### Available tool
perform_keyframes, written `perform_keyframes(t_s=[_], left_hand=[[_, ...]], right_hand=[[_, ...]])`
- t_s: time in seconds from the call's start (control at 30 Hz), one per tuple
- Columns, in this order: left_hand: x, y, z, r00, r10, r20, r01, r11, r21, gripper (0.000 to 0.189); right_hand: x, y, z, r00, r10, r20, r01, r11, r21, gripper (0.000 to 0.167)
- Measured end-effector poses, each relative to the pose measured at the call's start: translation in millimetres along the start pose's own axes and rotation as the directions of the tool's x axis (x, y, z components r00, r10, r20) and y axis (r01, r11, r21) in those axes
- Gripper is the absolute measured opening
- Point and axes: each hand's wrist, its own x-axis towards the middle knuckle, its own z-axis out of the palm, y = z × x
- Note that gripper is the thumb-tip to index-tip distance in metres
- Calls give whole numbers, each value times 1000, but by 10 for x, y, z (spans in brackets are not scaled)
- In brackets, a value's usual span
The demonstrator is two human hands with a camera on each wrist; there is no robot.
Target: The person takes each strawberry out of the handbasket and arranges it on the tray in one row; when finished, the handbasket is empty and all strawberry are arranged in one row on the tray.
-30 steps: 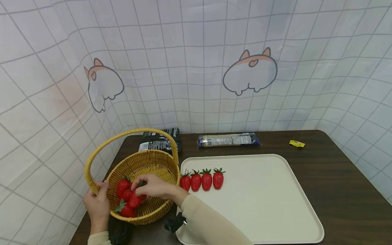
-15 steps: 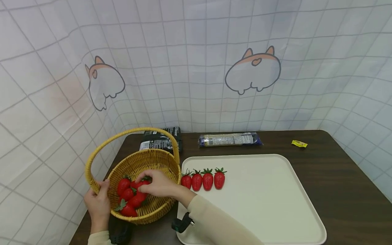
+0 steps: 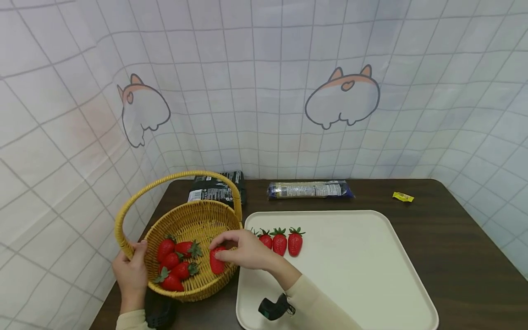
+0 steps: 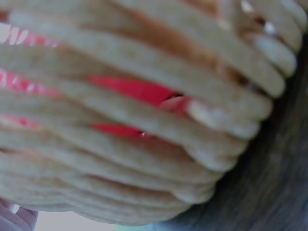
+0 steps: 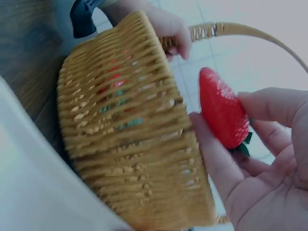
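Note:
My left hand (image 3: 130, 275) grips the yellow wicker basket (image 3: 191, 222) at the left foot of its handle. Between thumb and fingers, my right hand (image 3: 251, 252) pinches a red strawberry (image 3: 216, 261), over the basket's right side near the rim. The right wrist view shows that strawberry (image 5: 220, 108) raised beside the rim, its green leaves partly behind the fingers. Several strawberries (image 3: 170, 261) lie in the basket's left half. On the cream tray (image 3: 350, 270), a row of strawberries (image 3: 279, 243) stands at the upper left, its left end hidden by the right hand. Blurred wicker fills the left wrist view.
Behind the basket lies a black package (image 3: 218, 187). A long clear-and-blue packet (image 3: 309, 189) lies along the back edge of the dark wooden table (image 3: 466, 270), and a small yellow wrapper (image 3: 403, 197) at back right. A grid-patterned curtain (image 3: 264, 101) hangs close behind.
My right hand has moved from among the strawberries toward the basket's right rim, taking one strawberry with it. My left hand keeps its hold on the basket.

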Motion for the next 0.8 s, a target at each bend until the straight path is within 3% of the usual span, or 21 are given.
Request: perform_keyframes(t_s=[0.47, 0.8], left_hand=[[4, 2, -27, 999, -40, 9, 40, 999, 0, 28], [-5, -10, -7, 1000, -24, 14, 24, 1000, 9, 30]], right_hand=[[-378, 115, -383, 986, 94, -136, -79, 991, 109, 21], [-596, 265, -894, 949, 203, -242, -159, 969, 188, 33]])
